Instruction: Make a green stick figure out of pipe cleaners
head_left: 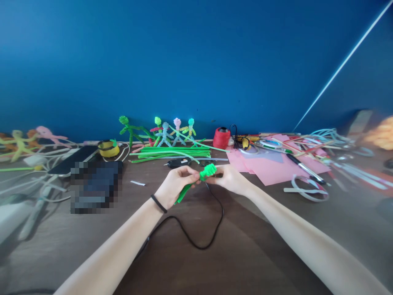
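Left hand (175, 184) pinching green coil (208, 171) | black cable (199, 248) below | stems (172, 154) beyond

A thin, rounded black band (159, 204) circled the left wrist (162, 196), just below the left hand (175, 183). Both forearms (285, 223) were bare and slender, tapering toward the wrists; the right hand (232, 179) was bare too, its wrist (252, 191) likewise.

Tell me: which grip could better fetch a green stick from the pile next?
Left, probably: left grip sits before the pile; right grip is mostly past its right end. Both hold the green piece.
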Action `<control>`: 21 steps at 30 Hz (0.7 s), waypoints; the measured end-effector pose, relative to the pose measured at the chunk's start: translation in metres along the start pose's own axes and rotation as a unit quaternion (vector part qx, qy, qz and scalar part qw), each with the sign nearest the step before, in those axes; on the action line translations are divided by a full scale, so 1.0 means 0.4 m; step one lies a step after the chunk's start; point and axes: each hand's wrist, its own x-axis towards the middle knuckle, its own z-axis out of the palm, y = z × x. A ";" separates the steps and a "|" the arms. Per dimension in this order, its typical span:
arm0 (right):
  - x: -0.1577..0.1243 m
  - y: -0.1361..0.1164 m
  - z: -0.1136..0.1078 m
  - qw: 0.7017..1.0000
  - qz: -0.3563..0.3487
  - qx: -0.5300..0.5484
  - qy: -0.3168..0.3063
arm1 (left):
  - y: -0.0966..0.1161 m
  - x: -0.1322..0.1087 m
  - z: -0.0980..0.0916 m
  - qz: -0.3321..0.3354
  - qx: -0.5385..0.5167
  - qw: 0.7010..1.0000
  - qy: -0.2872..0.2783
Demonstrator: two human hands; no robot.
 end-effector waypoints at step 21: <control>-0.002 -0.044 -0.001 0.965 -0.112 -0.235 -0.043 | -0.016 -0.010 -0.001 -0.097 0.176 0.973 -0.110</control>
